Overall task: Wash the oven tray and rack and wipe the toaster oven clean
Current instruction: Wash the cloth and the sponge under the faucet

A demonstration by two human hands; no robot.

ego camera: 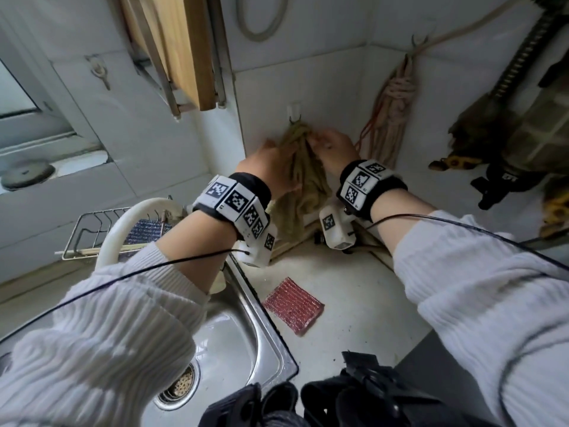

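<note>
Both hands at a cloth (pixel 303 174) hanging from a wall hook (pixel 294 118).
Left hand (pixel 271 167) grips its 9 o'clock edge; right hand (pixel 334 149) pinches its 2 o'clock edge.

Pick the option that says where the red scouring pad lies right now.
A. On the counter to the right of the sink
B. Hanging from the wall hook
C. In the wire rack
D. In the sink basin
A: the red scouring pad lies flat on the counter, just right of the sink rim, while both hands are up at the cloth on the wall hook.
</note>
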